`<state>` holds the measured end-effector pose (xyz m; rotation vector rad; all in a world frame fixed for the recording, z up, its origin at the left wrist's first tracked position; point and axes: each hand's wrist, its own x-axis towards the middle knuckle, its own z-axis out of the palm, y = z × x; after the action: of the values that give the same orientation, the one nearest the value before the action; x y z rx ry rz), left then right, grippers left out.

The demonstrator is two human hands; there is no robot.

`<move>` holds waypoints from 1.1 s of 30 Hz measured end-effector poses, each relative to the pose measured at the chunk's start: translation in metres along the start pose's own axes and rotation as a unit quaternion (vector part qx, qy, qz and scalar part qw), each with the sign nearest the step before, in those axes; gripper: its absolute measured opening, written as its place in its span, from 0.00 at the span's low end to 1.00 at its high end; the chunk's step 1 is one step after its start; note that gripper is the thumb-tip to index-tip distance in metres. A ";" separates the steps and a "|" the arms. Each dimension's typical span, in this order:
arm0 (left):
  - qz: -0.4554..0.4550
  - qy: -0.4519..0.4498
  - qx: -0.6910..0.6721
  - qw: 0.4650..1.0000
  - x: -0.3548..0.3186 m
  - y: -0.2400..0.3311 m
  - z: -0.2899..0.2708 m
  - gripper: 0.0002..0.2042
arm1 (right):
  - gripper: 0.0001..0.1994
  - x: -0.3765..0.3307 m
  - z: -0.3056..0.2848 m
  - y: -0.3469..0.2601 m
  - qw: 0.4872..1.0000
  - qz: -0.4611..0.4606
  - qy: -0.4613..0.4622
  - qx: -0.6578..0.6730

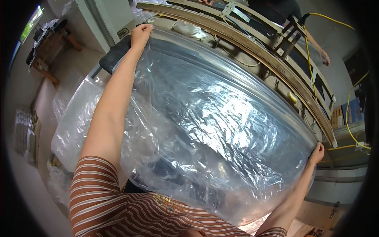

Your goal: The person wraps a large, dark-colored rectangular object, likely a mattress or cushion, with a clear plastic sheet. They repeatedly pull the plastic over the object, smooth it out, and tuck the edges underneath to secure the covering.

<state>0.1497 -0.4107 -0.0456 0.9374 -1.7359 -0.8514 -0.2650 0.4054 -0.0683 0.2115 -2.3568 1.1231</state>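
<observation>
A wide sheet of clear plastic film (221, 130) stretches between my two hands and hangs down toward my body, crinkled and shiny in the middle. My left hand (141, 35) pinches its far left corner. At the right end of the same far edge, my right hand (317, 153) is closed on the other corner. That edge is drawn taut beside a long wooden bar (252, 47) of a machine frame. Beneath the film lies a dark surface (114, 53), its left end showing past my left forearm. Whether the film is one layer or several, I cannot tell.
Behind the bar stand metal brackets (237, 12) and a yellow cable (308, 51). Another person's hand (325, 57) shows at the far right. More loose clear film (79, 122) is heaped at the left. A wooden stand (47, 63) is farther left; a blue box (354, 110) sits right.
</observation>
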 end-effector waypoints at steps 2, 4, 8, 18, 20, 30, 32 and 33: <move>-0.017 -0.020 -0.010 1.000 0.007 0.000 0.011 0.11 | 0.13 0.009 -0.004 0.009 1.000 -0.009 0.010 0.010; -0.014 -0.001 0.033 0.999 0.014 -0.005 0.012 0.12 | 0.14 0.009 0.004 0.009 0.999 -0.028 0.012 -0.011; -0.051 0.049 0.143 0.987 0.015 0.007 0.028 0.11 | 0.15 0.020 -0.015 0.025 0.986 -0.062 0.087 -0.131; -0.162 0.057 -0.191 0.966 0.041 -0.020 -0.008 0.13 | 0.19 -0.002 -0.008 -0.007 0.987 0.091 0.053 0.122; -0.131 0.068 -0.022 0.989 0.054 -0.037 -0.024 0.16 | 0.20 -0.001 0.004 -0.017 0.986 0.104 0.051 0.116; -0.042 -0.026 -0.234 0.971 0.012 0.024 -0.074 0.09 | 0.25 -0.031 -0.042 -0.066 0.990 -0.004 -0.021 -0.143; -0.028 -0.075 -0.216 0.973 0.004 0.026 -0.099 0.10 | 0.22 -0.065 -0.067 -0.081 0.976 -0.082 -0.003 -0.203; -0.018 -0.100 -0.201 0.974 -0.004 0.027 -0.114 0.10 | 0.21 -0.083 -0.075 -0.085 0.967 -0.117 0.002 -0.227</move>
<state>0.2528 -0.4097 0.0107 0.6299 -1.6285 -1.2997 -0.1354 0.4013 -0.0143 0.3098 -2.4327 0.4546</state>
